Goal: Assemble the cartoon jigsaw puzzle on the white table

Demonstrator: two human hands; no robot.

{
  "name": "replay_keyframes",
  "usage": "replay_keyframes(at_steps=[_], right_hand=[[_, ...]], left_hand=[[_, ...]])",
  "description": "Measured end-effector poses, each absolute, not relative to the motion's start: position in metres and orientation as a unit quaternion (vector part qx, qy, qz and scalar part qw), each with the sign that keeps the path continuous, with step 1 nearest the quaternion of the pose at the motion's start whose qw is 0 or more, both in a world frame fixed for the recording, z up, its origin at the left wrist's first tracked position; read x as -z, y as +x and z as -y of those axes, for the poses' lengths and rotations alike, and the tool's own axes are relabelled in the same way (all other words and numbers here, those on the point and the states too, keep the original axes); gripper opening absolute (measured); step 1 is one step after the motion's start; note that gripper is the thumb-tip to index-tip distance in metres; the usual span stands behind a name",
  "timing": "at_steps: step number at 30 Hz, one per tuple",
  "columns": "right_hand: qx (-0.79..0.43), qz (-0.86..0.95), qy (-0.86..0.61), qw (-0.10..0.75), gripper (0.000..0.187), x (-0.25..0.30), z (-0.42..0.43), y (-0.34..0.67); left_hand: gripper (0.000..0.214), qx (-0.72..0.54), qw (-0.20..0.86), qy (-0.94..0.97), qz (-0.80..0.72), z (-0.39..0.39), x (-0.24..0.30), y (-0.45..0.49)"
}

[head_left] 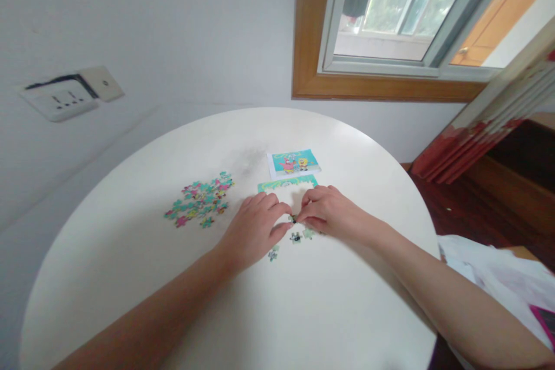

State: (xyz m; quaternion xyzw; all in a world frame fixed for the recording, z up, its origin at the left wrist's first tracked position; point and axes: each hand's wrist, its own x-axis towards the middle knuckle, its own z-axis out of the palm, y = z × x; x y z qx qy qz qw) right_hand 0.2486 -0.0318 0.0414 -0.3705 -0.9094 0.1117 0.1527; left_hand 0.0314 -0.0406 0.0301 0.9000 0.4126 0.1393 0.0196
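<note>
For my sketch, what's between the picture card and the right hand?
The head view shows a teal puzzle strip between the picture card and right hand.

Daylight from window [392, 14], soft shadows, wide-angle edge distortion

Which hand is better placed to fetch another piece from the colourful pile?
Probably the left hand: it is nearer the pile of puzzle pieces. The right hand sits farther off and would likely have to reach past the left.

Puzzle piece [292, 219] partly covered by left grip [260, 222] and right grip [325, 210], print too small. Surface [299, 312] cut at bottom, window frame [309, 52] at top, curtain [466, 147] at right.
</note>
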Motion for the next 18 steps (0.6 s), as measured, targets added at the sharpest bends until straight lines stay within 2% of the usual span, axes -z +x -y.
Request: replay_keyframes(at_steps=[4,10,15,18], right_hand=[[-0.108,0.91,-0.372,0.147,0.016,-0.042,0.032,0.248],[-0.117,0.904,-0.362,0.195,0.021,-0.045,0.029,0.254],[-0.122,0.908,-0.365,0.167,0.016,-0.044,0.03,0.255],[-0.118,0.9,-0.374,0.189,0.02,-0.05,0.03,0.258]], left_hand=[[0.017,-0.137,0.022,0.9,-0.413,0.04,-0.03,0.031],[0.019,-0.14,0.016,0.9,-0.412,0.041,-0.03,0.03],[0.017,-0.135,0.021,0.902,-0.409,0.041,-0.032,0.03],[0.018,-0.143,0.022,0.902,-0.406,0.041,-0.035,0.027]])
